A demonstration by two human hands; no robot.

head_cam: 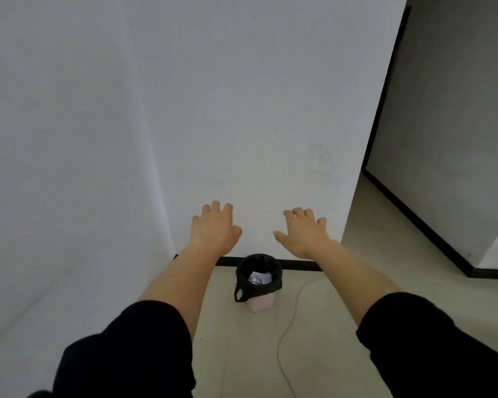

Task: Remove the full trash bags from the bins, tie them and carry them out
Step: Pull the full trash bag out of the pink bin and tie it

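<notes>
White wall [242,110] fills most of the view, and a pale floor [328,326] lies below it, with a black skirting [299,264] where they meet. Two bare forearms in dark sleeves [127,354] reach forward. The left hand [213,225] and the right hand [305,232] are both in the air, palms down, fingers a little spread and loosely bent; they hold nothing and touch nothing.

Between the arms, lower in the view and well apart from the hands, a small pink bin [260,303] stands on the floor close to the skirting. A black bag [243,280] lines it, its edge is folded over the rim, and one loop handle hangs down on the side of the left hand. Some crumpled light waste [259,278] lies inside. A thin white cable [285,334] runs on the floor near the bin.

I judge the task is at its very start: the approach to the bin, with the bag not yet removed. The next move asks the person to come closer and bend down, then to take the folded edge or the handles with both hands and lift the bag straight up, so that the light bin does not rise with it. The feet should avoid the cable
</notes>
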